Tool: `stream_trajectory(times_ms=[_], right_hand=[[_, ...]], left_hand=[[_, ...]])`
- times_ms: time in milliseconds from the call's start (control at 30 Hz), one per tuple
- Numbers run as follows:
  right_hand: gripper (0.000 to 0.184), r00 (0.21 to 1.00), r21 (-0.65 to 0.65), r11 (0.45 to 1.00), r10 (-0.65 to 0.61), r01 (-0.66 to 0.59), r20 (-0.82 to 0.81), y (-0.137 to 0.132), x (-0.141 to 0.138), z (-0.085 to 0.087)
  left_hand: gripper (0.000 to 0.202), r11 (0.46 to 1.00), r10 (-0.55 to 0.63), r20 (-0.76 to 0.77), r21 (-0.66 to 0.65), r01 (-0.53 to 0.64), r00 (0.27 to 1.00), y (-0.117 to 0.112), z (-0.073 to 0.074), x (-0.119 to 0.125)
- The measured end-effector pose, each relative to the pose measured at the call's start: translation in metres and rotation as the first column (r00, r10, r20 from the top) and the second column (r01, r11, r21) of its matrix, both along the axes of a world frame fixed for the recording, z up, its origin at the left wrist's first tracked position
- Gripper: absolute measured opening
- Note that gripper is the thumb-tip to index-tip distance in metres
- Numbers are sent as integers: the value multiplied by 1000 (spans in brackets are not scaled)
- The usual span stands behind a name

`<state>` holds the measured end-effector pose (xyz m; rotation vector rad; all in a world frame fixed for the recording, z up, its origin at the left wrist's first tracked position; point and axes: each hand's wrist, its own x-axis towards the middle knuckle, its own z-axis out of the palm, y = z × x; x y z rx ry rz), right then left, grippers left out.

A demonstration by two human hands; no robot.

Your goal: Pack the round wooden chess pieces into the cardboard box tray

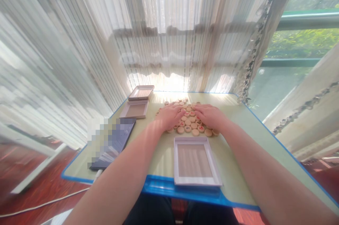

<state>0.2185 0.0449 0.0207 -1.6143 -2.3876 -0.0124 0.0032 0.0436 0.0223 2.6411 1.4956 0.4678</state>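
Observation:
Many round wooden Chinese chess pieces (188, 128) lie crowded together on the pale green table; some show red or dark characters, others are blank side up. My left hand (171, 115) rests over the left part of the pile, fingers stretched out and palm down. Over the right part lies my right hand (209, 115), also flat with its fingers extended towards the middle. Both hands touch pieces, and some pieces are hidden under them. Close to me, in front of the pile, sits an open shallow box (194, 159) with a white rim and brownish bottom.
Two more shallow boxes, a nearer one (135, 108) and a farther one (141, 92), stand at the table's back left. A dark tablet (124, 137) with a white cable lies left of my left forearm. Blue edging (159, 184) borders the table; curtains (169, 41) hang behind it.

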Motion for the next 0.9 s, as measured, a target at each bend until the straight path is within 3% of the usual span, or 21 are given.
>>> stream_trajectory(times_ms=[167, 300, 433, 533, 633, 700, 767, 900], right_hand=[[42, 999, 7, 999, 41, -41, -22, -1, -5, -2], [37, 996, 11, 996, 85, -85, -12, -3, -6, 0], [36, 1000, 37, 999, 30, -30, -8, -4, -8, -1], [39, 999, 40, 999, 36, -35, -14, -3, -11, -1], [41, 997, -8, 997, 72, -72, 28, -3, -13, 2], [44, 996, -9, 997, 74, -74, 49, -3, -13, 4], [44, 996, 3, 998, 66, -66, 57, -4, -11, 6], [37, 994, 60, 992, 107, -109, 38, -12, -14, 7]], left_hand=[[48, 1000, -11, -7, 18, 11, 1000, 3, -4, -2], [33, 993, 36, 28, 111, -39, 999, 7, -4, -8], [37, 958, 200, 145, 178, -224, 969, 8, 5, -20], [43, 889, 355, 288, 191, -417, 889, 4, 16, -28], [45, 832, 452, 365, 156, -533, 814, 1, 24, -32], [44, 829, 482, 343, 120, -546, 807, -1, 28, -34], [41, 860, 478, 262, 56, -508, 838, -3, 30, -36], [32, 923, 383, 120, -69, -377, 916, -12, 35, -41]])
